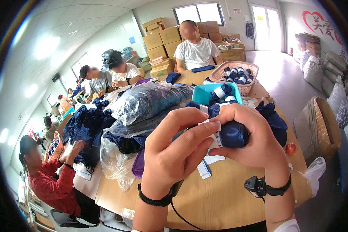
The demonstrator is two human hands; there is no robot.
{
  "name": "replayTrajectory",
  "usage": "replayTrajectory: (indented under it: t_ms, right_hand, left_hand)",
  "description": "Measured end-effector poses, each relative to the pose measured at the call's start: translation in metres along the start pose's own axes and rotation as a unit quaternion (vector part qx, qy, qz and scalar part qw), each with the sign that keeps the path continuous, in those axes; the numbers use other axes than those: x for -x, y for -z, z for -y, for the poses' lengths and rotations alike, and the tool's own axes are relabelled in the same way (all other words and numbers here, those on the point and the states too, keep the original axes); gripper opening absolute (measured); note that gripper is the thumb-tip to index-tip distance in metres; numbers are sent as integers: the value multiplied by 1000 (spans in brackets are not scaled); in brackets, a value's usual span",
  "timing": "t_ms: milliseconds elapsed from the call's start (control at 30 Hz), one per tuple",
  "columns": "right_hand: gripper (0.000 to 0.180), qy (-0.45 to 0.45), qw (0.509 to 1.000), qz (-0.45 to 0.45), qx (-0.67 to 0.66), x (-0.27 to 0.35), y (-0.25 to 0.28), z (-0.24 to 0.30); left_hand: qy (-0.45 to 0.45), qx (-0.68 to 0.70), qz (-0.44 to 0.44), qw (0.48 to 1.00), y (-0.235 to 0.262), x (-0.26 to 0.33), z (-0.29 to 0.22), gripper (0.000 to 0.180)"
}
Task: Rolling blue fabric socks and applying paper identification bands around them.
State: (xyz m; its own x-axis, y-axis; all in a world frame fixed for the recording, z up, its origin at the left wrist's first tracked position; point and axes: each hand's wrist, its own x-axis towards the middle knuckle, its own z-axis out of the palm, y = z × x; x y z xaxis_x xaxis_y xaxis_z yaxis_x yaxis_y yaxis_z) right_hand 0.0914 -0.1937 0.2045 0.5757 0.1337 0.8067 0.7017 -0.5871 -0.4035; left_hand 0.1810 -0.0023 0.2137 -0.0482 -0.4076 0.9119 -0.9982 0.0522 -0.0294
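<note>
Centre frame: both hands close on a rolled navy cloth bundle (232,134), glossy, held above the wooden table (228,193). Right hand (255,135) wraps it from above; left hand (174,149) pinches a white paper band (214,133) against its end. It looks light, soft and slippery, best gripped round the middle where the band cinches. A teal bin (205,92) and pink basket (243,87) sit upper centre with banded rolls; brown cartons (162,38) stack behind; loose white labels (204,169) lie under the hands.
</note>
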Motion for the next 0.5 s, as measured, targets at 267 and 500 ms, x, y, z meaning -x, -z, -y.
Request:
replayTrajectory:
  t_ms: [267,500]
  right_hand:
    - [49,-14,1000,-6,-13,0,-4,-5]
    - [52,-42,999,17,5,2,-2,-9]
  left_hand:
    - [71,40,23,996,-1,4,-1,24]
    - [128,109,41,985,-1,0,6,21]
